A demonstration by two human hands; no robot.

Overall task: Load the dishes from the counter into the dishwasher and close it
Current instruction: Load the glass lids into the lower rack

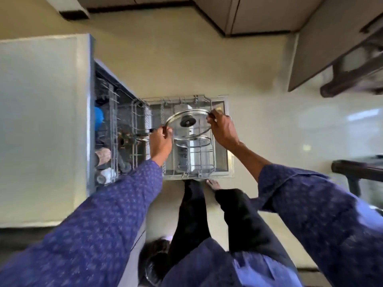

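Observation:
I look straight down at the open dishwasher (91, 121). Its lower wire rack (212, 160) is pulled out over the lowered door (224, 129). Both hands hold a round glass lid (199, 127) with a black knob and a metal rim, tilted above the rack. My left hand (159, 145) grips the rim at its left edge. On the right edge, my right hand (221, 129) pinches the rim. A second glass lid (193, 142) stands in the rack just under it. Inside the machine sit a blue cup (98, 119) and several other dishes.
The white counter top (37, 129) lies to the left of the dishwasher. Cabinet doors (259, 15) run along the top and right. A dark wooden chair (356, 170) stands at the right. My feet (213, 184) are at the near edge of the door, on the beige floor.

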